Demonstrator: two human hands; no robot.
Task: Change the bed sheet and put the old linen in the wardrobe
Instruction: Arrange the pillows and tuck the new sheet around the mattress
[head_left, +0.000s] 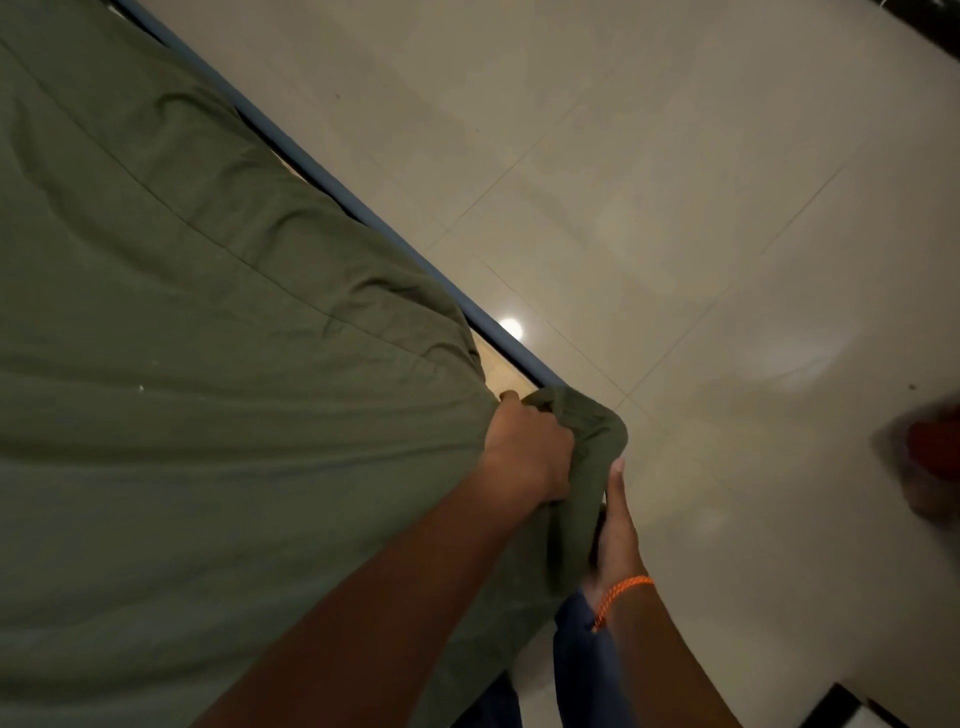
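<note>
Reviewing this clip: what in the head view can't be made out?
- Object at the right edge: blurred and cut off, unidentifiable.
- Left hand fingers: buried in the sheet.
- Right hand palm: hidden behind the sheet corner.
- Mattress: covered by the sheet.
- Wardrobe: not in view.

Matt, creased green cloth sheet (208, 312); glossy smooth floor tiles (675, 208); braided orange cord bracelet (618, 592).

Bed with olive-green cotton sheet (208, 338), on pale glossy tiled floor (675, 208).

Sheet wrinkled, covers the bed from 12 to 7 o'clock; blue-grey bed-frame rail (332, 187) edges it diagonally toward 5 o'clock. Sheet corner bunched at the bed's corner. Round light glare on tiles just beside rail.
</note>
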